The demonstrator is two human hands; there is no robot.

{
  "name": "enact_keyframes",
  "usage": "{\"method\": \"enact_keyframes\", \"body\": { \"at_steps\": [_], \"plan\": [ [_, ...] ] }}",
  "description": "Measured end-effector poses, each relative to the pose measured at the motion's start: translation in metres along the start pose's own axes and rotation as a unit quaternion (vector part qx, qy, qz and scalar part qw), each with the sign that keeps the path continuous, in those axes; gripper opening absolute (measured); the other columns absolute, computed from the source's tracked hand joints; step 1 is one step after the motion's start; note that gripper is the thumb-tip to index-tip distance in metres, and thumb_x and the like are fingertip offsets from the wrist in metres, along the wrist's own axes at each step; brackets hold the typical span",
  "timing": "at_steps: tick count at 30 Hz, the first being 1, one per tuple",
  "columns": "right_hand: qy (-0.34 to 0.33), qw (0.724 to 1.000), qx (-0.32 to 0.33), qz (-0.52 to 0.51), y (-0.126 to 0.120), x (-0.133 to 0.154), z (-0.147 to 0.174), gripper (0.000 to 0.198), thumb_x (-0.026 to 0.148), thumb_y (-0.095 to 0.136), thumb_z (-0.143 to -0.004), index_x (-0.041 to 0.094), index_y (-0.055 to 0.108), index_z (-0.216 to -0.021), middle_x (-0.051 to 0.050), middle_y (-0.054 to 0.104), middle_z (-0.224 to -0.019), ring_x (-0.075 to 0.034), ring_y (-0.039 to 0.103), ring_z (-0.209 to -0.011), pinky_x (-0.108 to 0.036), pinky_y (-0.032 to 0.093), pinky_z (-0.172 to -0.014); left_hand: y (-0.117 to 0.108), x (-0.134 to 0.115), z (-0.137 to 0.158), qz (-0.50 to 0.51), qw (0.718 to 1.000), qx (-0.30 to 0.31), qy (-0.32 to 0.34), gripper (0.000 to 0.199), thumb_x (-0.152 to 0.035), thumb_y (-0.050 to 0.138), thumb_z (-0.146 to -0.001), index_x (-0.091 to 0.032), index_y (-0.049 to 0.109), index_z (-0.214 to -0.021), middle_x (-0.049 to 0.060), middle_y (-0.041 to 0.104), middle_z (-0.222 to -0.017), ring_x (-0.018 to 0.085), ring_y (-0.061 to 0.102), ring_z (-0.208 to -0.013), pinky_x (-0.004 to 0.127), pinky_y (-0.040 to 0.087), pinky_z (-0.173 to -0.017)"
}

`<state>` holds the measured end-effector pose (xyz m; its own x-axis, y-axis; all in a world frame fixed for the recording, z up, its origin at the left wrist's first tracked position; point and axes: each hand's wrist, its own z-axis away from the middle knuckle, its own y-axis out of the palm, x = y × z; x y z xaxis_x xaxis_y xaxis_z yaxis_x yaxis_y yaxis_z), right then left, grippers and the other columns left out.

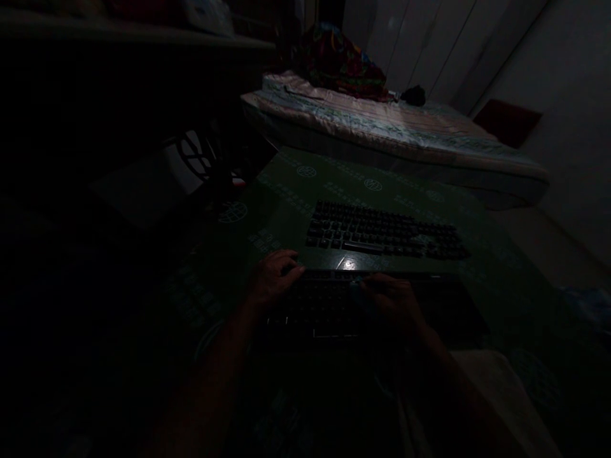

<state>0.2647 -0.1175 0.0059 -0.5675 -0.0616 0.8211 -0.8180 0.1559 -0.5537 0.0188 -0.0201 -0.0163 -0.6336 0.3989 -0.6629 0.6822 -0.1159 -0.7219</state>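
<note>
The light is very dim. A dark keyboard base lies on the green table cover in front of me, its key area hard to make out. My left hand rests at its far left corner, thumb and fingers apart and touching the edge. My right hand is closed over the upper middle of the base, fingers pinched round a small blue-green item whose kind I cannot tell. Just beyond the base, loose black keycaps are laid out in rows like a keyboard.
The green printed cover spreads over the table. A pale cloth lies near my right forearm. Past the table stands a bed with a patterned blanket. To the left is a dark raised surface with a spoked wheel below.
</note>
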Motion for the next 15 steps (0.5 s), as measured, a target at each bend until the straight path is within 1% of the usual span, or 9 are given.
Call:
{"method": "enact_keyframes", "body": {
  "at_steps": [5,10,15],
  "plan": [
    [0.023,0.999,0.023,-0.028,-0.0008,0.0014,-0.0003,0.022,0.034,0.058,-0.074,0.016,0.071,-0.074,-0.006,0.071,-0.068,-0.018,0.062,-0.058,-0.026,0.047,-0.053,0.0003,0.0007,-0.0004,-0.001,1.000,0.002,-0.002,0.030,-0.044,0.050,-0.076,-0.019,0.065,-0.071,0.010,0.065,-0.111,0.024,0.057,-0.106,0.041,0.044,-0.095],
    [0.012,0.999,0.001,-0.034,-0.0003,0.0038,-0.0003,0.022,0.033,0.057,-0.074,0.016,0.071,-0.072,-0.006,0.071,-0.068,-0.018,0.063,-0.060,-0.026,0.047,-0.055,-0.0006,-0.0016,0.0000,0.006,1.000,-0.003,0.001,0.029,-0.044,0.051,-0.075,-0.020,0.065,-0.069,0.008,0.065,-0.110,0.023,0.059,-0.103,0.042,0.044,-0.094],
    [0.009,0.999,0.035,-0.022,-0.0023,0.0059,-0.0014,0.022,0.033,0.057,-0.075,0.016,0.071,-0.073,-0.006,0.070,-0.067,-0.017,0.062,-0.058,-0.026,0.046,-0.053,-0.0010,-0.0012,-0.0005,0.003,1.000,-0.002,-0.005,0.029,-0.044,0.051,-0.075,-0.019,0.065,-0.069,0.009,0.065,-0.109,0.023,0.058,-0.104,0.041,0.045,-0.094]
  ]
}}
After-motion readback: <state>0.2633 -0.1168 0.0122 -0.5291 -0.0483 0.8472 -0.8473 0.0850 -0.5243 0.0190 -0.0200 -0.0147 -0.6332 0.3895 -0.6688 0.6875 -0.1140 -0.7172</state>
